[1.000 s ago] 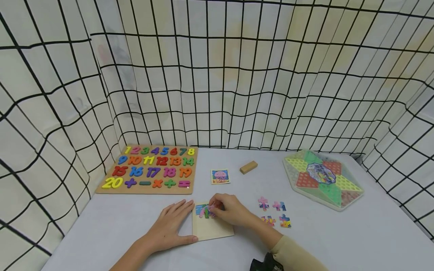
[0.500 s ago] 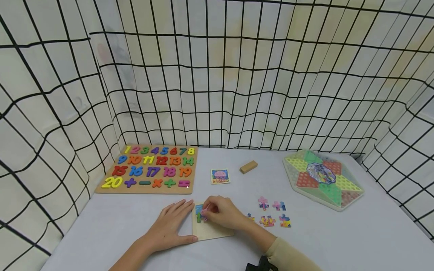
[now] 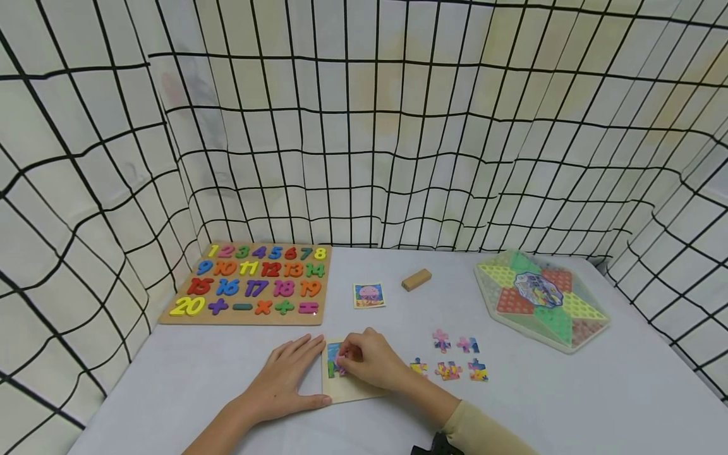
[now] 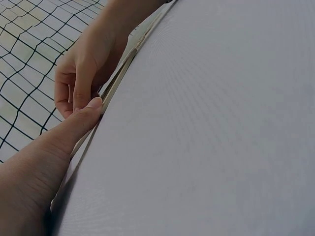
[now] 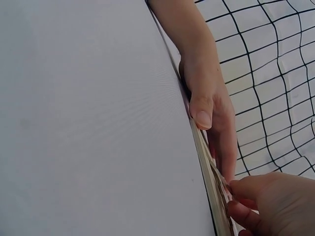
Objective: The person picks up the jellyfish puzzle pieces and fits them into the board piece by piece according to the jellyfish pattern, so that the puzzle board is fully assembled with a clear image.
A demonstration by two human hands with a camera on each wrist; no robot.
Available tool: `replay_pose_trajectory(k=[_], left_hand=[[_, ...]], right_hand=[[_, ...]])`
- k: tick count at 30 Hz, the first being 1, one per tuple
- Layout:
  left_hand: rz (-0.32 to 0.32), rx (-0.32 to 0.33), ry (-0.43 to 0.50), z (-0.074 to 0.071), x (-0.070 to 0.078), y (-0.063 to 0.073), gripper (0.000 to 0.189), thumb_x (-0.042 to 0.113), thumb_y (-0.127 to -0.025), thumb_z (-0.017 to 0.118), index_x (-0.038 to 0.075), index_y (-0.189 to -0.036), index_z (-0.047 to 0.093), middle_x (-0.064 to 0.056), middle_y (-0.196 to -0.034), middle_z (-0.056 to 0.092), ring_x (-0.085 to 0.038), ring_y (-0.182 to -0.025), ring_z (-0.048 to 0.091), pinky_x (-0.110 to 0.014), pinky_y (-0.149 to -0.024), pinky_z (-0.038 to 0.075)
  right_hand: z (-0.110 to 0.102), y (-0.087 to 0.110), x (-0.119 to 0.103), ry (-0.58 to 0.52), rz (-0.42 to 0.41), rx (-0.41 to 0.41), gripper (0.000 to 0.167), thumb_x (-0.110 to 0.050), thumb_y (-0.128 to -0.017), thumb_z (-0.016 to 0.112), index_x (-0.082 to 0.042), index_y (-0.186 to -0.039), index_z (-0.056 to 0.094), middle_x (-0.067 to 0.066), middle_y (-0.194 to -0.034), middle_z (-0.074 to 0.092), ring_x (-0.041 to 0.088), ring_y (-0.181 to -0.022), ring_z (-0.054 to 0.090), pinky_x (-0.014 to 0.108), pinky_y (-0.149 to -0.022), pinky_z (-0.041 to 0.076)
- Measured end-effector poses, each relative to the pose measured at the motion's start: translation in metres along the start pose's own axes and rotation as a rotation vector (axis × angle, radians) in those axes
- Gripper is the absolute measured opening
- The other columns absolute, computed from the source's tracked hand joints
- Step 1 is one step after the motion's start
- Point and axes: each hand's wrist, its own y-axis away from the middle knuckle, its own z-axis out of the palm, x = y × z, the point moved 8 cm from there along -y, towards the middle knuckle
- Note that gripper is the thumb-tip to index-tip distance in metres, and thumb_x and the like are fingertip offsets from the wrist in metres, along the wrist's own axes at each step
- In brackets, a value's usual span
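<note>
A pink jigsaw piece (image 3: 340, 365) is pinched between the thumb and fingertips of my right hand (image 3: 372, 360), down at the upper part of a pale wooden puzzle board (image 3: 355, 393). Beside it, at the board's upper left, blue and green picture pieces (image 3: 332, 363) lie in place, partly covered by the hand. My left hand (image 3: 290, 376) lies flat with straight fingers along the board's left side, its thumb at the lower left corner. In the left wrist view the left thumb (image 4: 86, 115) touches the board's edge. The right wrist view shows the right fingertips (image 5: 238, 189) low over the board.
Several loose jigsaw pieces (image 3: 449, 371) lie right of the board. Behind are a small picture card (image 3: 370, 296), a wooden block (image 3: 417, 280) and a number board (image 3: 244, 284). A clear-edged hexagonal game box (image 3: 540, 300) sits at right. Black netting (image 3: 375, 151) surrounds the table.
My right hand has shifted slightly left and down over the board with the pink piece. A loose piece formerly hidden by the right hand now shows. The left hand has stayed still.
</note>
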Motion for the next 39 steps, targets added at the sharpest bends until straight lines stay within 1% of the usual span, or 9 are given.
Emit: replay_pose_trajectory(k=[5, 14, 19, 24, 33, 39], left_hand=[[0.004, 0.003, 0.001, -0.0009, 0.0005, -0.0001, 0.098, 0.077, -0.07, 0.049, 0.011, -0.141, 0.037, -0.004, -0.146, 0.032, -0.026, -0.135, 0.022, -0.053, -0.103, 0.02], [-0.001, 0.003, 0.007, -0.0023, 0.0005, -0.0011, 0.099, 0.077, -0.07, 0.049, 0.011, -0.141, 0.037, -0.004, -0.146, 0.032, -0.026, -0.135, 0.022, -0.054, -0.103, 0.02], [-0.003, 0.001, 0.012, -0.003, 0.0007, -0.0012, 0.098, 0.077, -0.07, 0.05, 0.01, -0.141, 0.037, -0.004, -0.146, 0.032, -0.027, -0.135, 0.022, -0.054, -0.103, 0.02], [-0.022, -0.015, 0.021, -0.001, -0.0005, -0.0007, 0.099, 0.077, -0.069, 0.05, 0.011, -0.141, 0.036, -0.004, -0.147, 0.031, -0.027, -0.135, 0.021, -0.055, -0.103, 0.019], [0.001, -0.007, 0.015, 0.0005, 0.0002, 0.0007, 0.097, 0.076, -0.071, 0.05, 0.01, -0.141, 0.036, -0.005, -0.146, 0.033, -0.027, -0.135, 0.022, -0.054, -0.102, 0.019], [-0.003, -0.003, 0.016, -0.0002, 0.0005, 0.0007, 0.097, 0.076, -0.07, 0.05, 0.01, -0.14, 0.038, -0.005, -0.145, 0.033, -0.028, -0.134, 0.023, -0.055, -0.102, 0.02]], right_hand=[[-0.0002, 0.0003, -0.0005, 0.058, -0.005, 0.02, 0.006, -0.021, -0.082, 0.069, -0.017, -0.082, 0.065, -0.017, -0.061, 0.046, 0.003, -0.063, 0.037, 0.015, -0.055, 0.03], [0.0006, -0.0003, -0.0023, 0.123, -0.015, 0.035, 0.007, -0.023, -0.082, 0.069, -0.017, -0.082, 0.065, -0.018, -0.063, 0.047, 0.002, -0.065, 0.038, 0.016, -0.058, 0.03], [0.0005, -0.0008, -0.0015, 0.148, -0.006, 0.038, 0.007, -0.023, -0.081, 0.069, -0.019, -0.08, 0.065, -0.018, -0.063, 0.048, 0.002, -0.065, 0.037, 0.017, -0.059, 0.03], [0.0011, -0.0007, -0.0005, 0.148, -0.003, 0.04, 0.007, -0.024, -0.081, 0.07, -0.019, -0.08, 0.065, -0.019, -0.062, 0.049, 0.001, -0.065, 0.038, 0.017, -0.06, 0.03], [0.0031, 0.0015, 0.0011, 0.117, -0.017, 0.036, 0.007, -0.024, -0.081, 0.07, -0.02, -0.08, 0.065, -0.019, -0.064, 0.049, 0.001, -0.065, 0.038, 0.016, -0.06, 0.031], [0.001, 0.0038, 0.0018, 0.093, 0.005, 0.018, 0.008, -0.025, -0.08, 0.071, -0.02, -0.082, 0.065, -0.018, -0.068, 0.051, 0.002, -0.067, 0.04, 0.017, -0.06, 0.032]])
